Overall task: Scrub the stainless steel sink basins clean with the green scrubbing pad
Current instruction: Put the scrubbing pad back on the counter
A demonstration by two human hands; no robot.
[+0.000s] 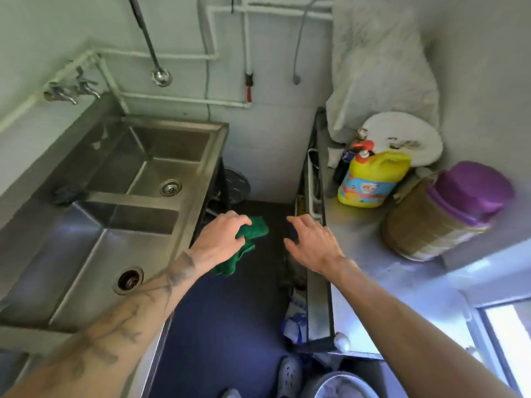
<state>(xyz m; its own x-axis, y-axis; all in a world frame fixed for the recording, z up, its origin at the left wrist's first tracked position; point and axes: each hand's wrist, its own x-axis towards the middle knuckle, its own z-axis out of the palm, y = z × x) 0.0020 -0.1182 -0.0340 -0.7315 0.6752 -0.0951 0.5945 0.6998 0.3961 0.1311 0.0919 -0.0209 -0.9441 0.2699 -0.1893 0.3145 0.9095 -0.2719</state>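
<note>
A stainless steel double sink (198,185) runs along the left wall. Its far basin (149,165) has a strainer drain, and its near basin (94,254) has an open dark drain hole. My left hand (219,239) grips the crumpled green scrubbing pad (244,245) in the air over the dark floor, just right of the sink's front rim. My right hand (311,242) hovers beside it with fingers spread and nothing in it, close to the counter's edge.
Two taps (73,89) stick out of the wall above the far basin. A ladle (161,76) hangs on the tiled wall. On the right counter (365,254) stand a yellow detergent jug (370,179), a purple-lidded jar (439,211) and a white plate (402,136). The floor gap between is narrow.
</note>
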